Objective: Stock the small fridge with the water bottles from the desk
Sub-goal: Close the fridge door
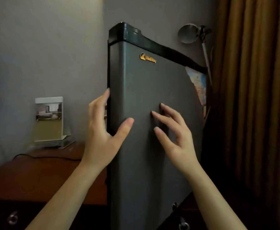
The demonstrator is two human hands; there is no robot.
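one fridge (152, 90), two hands (101, 135) (177, 140)

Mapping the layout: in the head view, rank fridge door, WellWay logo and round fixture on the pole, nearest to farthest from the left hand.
1. Fridge door: left hand holds its left edge.
2. WellWay logo: high on the door.
3. Round fixture: upper right, beyond the door.

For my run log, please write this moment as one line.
left hand grips edge of dark grey fridge door; right hand spread, fingertips at door front; water bottles unseen

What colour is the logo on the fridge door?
Gold logo on the grey door, head view.
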